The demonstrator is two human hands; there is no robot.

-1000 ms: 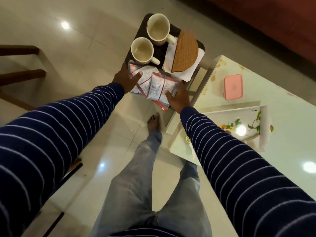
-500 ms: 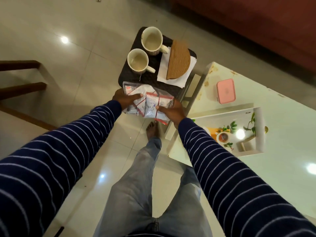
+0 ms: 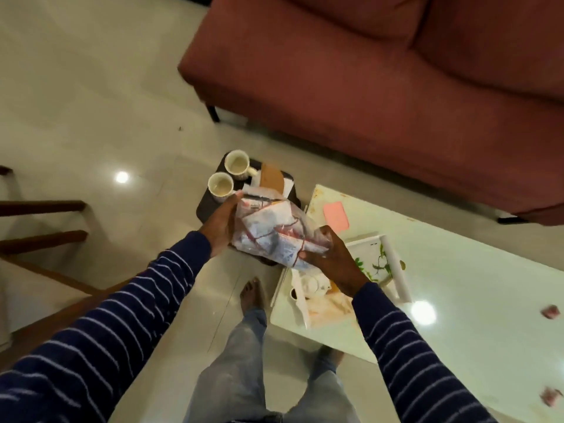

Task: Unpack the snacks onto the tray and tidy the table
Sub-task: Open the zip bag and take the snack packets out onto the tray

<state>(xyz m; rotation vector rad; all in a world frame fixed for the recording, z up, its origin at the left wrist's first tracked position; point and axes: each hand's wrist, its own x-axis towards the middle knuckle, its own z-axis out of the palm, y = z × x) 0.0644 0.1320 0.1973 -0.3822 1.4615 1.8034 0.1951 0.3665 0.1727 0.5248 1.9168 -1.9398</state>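
Since a moment ago we have lifted the bag of snacks (image 3: 271, 236) off the dark tray (image 3: 205, 206) and brought it up and toward us, so it now hangs in the air between that tray and the white table (image 3: 457, 279). Our left hand (image 3: 221, 224) cups the bag's far left side with the palm against the plastic, and our right hand (image 3: 332, 257) grips its lower right end, fingers closed into the crinkled film; both hands are clasping the bag, neither is free. The two mugs (image 3: 227, 175) and the wooden coaster (image 3: 271, 178) sit on the dark tray behind it. Below our right wrist lies the white serving tray (image 3: 393, 264) with its leaf pattern, and that, we judge, is where the packets should go. To do this step well we should carry the bag level over the white tray, keep the opening uppermost so nothing spills onto the floor, and lower it before loosening either grip. The film looks slippery and the load loose, so we hold from both ends. Scraps of pink wrapper (image 3: 551, 311) near the table's right edge still need clearing.
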